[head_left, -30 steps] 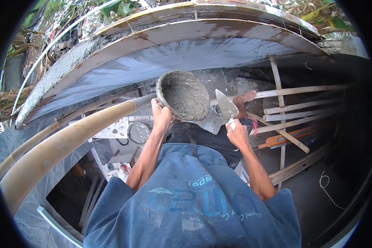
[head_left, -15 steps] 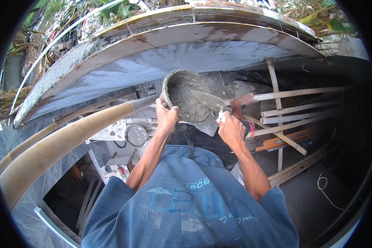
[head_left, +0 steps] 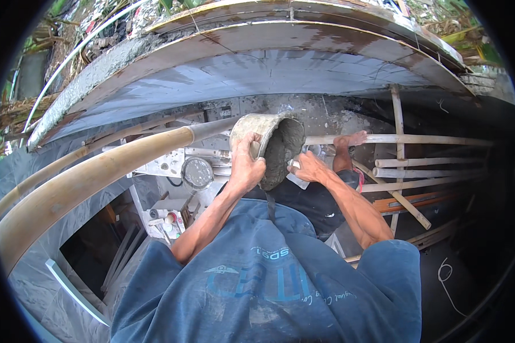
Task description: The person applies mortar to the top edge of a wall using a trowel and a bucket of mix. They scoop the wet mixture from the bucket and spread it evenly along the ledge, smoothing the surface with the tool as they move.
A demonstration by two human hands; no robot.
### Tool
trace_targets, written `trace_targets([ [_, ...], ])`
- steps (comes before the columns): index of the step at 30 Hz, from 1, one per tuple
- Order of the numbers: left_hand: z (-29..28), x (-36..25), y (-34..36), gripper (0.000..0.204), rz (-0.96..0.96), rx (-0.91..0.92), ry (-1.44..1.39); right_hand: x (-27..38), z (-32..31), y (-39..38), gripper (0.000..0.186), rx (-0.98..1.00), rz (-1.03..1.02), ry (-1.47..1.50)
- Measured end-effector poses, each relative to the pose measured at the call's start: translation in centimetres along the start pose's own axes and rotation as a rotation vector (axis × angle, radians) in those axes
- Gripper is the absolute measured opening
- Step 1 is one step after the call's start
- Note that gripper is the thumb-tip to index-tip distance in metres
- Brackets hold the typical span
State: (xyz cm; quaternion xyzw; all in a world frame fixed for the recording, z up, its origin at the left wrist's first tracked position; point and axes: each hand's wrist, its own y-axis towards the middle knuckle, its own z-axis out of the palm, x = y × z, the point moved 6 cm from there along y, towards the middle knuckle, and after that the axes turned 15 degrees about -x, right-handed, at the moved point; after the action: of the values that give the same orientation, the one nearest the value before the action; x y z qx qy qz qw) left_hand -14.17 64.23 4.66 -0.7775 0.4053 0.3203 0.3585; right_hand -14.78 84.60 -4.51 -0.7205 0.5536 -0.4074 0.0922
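In the head view, my left hand [head_left: 247, 167] grips the rim of a cement-caked bucket [head_left: 283, 150], tipped on its side with its mouth toward the right and wet grey mortar inside. My right hand [head_left: 310, 168] is closed on the white handle of a trowel [head_left: 293, 164] at the bucket's mouth; the blade is mostly hidden by the bucket. My bare foot [head_left: 345, 144] is on a bamboo pole just right of the bucket.
Thick bamboo poles [head_left: 80, 194] run along the left; crossed poles [head_left: 423, 139] lie at right. A long grey panel [head_left: 257, 74] curves across the front, with rubble and plants beyond. Below are a round mortar-stained container [head_left: 198, 174], small tools, a dark opening [head_left: 83, 257] and a white cord [head_left: 445, 274].
My right hand has moved left to the bucket, bringing the trowel into it. My left hand has moved slightly right and tilted the bucket further onto its side.
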Motion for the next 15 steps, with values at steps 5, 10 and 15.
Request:
trace_targets([
  [5, -1.0, 0.8, 0.7, 0.045, -0.101, 0.073, -0.015, 0.5, 2.6, -0.5, 0.033, -0.079, -0.075, 0.280],
  [10, -1.8, 1.9, 1.4, 0.053, -0.285, 0.043, -0.380, 2.8, 1.7, -0.2, 0.028, -0.055, -0.116, 0.369],
  [15, -2.2, 0.5, 0.7, 0.053, -0.265, 0.022, -0.435, 3.4, -1.6, -0.9, 0.028, -0.106, -0.179, 0.279],
])
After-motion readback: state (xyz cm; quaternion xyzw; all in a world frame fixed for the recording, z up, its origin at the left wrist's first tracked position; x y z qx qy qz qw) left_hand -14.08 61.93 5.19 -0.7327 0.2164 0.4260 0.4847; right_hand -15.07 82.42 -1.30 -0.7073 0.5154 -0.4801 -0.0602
